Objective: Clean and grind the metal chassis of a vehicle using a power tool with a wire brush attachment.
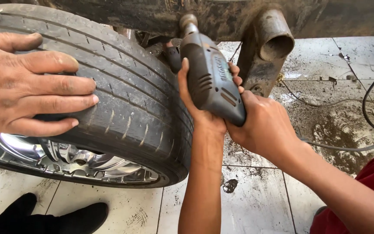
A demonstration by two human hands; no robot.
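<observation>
From my remote seat I see a black tyre [130, 108], tread ribbed and dusty, mounted on a chrome rim [78, 162]. It lies tilted, tread facing up.

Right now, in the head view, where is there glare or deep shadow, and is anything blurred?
Head view: daylight glares on the chrome rim and the pale tiled floor; the car underside lies in deep shade; the left hand flat on the tyre and the grey power tool look sharp, without motion blur.
</observation>
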